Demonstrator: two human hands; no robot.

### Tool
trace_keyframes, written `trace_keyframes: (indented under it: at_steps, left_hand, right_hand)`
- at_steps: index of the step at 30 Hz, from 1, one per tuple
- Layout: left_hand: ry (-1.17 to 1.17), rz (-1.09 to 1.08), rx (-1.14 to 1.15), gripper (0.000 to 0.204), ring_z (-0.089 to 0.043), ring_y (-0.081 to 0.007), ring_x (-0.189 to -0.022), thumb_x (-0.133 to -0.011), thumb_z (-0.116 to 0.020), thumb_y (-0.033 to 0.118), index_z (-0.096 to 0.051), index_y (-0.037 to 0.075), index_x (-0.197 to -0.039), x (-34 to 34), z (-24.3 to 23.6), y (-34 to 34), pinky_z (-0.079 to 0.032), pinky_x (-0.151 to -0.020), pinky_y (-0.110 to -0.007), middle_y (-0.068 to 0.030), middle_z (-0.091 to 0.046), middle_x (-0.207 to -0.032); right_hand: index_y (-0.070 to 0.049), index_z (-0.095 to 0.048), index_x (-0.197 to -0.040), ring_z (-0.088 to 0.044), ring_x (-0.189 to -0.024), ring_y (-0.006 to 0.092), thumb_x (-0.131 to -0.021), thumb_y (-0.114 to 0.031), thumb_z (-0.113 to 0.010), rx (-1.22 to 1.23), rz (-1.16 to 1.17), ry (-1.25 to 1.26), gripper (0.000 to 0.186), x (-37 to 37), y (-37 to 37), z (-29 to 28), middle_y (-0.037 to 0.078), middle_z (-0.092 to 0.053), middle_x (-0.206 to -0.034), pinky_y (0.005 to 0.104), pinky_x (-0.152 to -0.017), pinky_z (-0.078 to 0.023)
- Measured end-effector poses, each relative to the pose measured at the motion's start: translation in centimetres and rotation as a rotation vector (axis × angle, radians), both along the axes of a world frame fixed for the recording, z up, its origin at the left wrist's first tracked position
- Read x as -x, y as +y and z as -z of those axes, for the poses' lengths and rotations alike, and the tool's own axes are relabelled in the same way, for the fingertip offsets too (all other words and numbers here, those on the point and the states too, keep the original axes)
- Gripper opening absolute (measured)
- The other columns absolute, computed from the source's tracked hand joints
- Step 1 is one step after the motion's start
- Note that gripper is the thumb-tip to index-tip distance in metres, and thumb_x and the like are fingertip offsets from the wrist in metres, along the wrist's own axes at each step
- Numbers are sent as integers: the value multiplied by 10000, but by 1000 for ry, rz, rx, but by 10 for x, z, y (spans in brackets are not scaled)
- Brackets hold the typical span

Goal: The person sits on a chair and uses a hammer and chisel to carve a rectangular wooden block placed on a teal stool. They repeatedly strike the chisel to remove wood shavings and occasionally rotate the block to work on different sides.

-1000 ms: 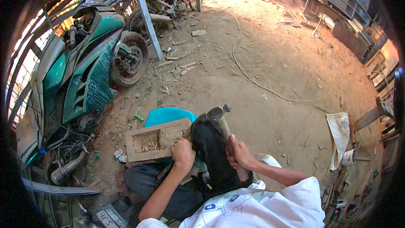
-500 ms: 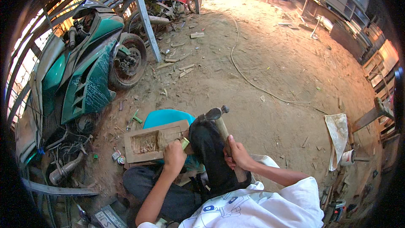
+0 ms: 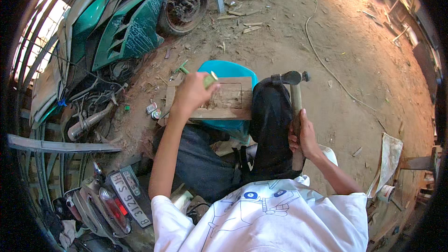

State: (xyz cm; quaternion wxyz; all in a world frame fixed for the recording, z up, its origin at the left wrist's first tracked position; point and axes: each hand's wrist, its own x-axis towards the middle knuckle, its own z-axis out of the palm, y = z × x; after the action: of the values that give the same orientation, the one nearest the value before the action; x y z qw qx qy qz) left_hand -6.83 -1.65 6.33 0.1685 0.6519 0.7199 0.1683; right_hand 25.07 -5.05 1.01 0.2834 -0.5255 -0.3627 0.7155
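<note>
My left hand (image 3: 190, 94) is closed around the light green handle (image 3: 210, 80) of what looks like a chisel, above the left half of a wooden board; its blade is hidden. The board (image 3: 225, 113) lies across a turquoise plastic stool (image 3: 229, 67) before my knees. A rough, chipped patch shows on the board, with pencil-like lines on its right half. My right hand (image 3: 305, 135) grips the wooden handle of a hammer (image 3: 296, 98). That hammer stands head up along my right thigh, its dark metal head near the knee.
A green motorcycle (image 3: 126, 28) stands at the far left, a tail light and plate (image 3: 130, 197) at lower left. Small cans (image 3: 153, 109) lie left of the stool. A pale hose (image 3: 322, 60) crosses the dirt floor; a whitish sheet (image 3: 387, 158) lies at right.
My view has dipped, so the scene sits higher in it. My left hand has moved leftward over the board with the chisel. The hammer stays by my right thigh.
</note>
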Motion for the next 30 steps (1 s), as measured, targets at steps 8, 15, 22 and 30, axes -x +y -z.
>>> trace_keyframes:
  at_steps: [8, 15, 22, 30]
  left_hand:
    - [-103, 355, 172, 394, -597, -342, -900, -729, -681, 110, -612, 87, -1117, -22, 58, -30, -486, -770, -420, -166, -617, -949]
    - [2, 392, 144, 426, -598, -310, -906, -696, -648, 19, -621, 105, -1113, -28, 59, -31, -492, -774, -410, -135, -615, -955]
    - [-95, 377, 161, 231, -593, -344, -883, -716, -647, 67, -634, 52, -946, -31, 66, -28, -480, -755, -418, -165, -604, -876]
    - [-178, 222, 262, 233, -603, -397, -822, -745, -675, 153, -621, 7, -919, -41, 64, -9, -467, -715, -453, -235, -626, -843]
  right_hand:
    - [-81, -409, -698, -346, -334, 117, -906, -633, -240, 15, -4, -18, 613, 0, 3, -1, -4, -337, -477, 281, -309, -320]
    - [-77, -407, -691, -344, -323, 116, -911, -625, -233, 9, 7, 10, 616, 1, 5, -2, -6, -335, -464, 278, -299, -316]
    - [-94, -388, -713, -322, -353, 89, -886, -669, -239, -14, -22, -26, 618, 1, 3, -3, -32, -312, -482, 264, -333, -323]
    - [-90, -397, -707, -331, -349, 102, -888, -662, -251, 39, 13, -34, 617, -1, 3, -1, -25, -316, -475, 273, -331, -320]
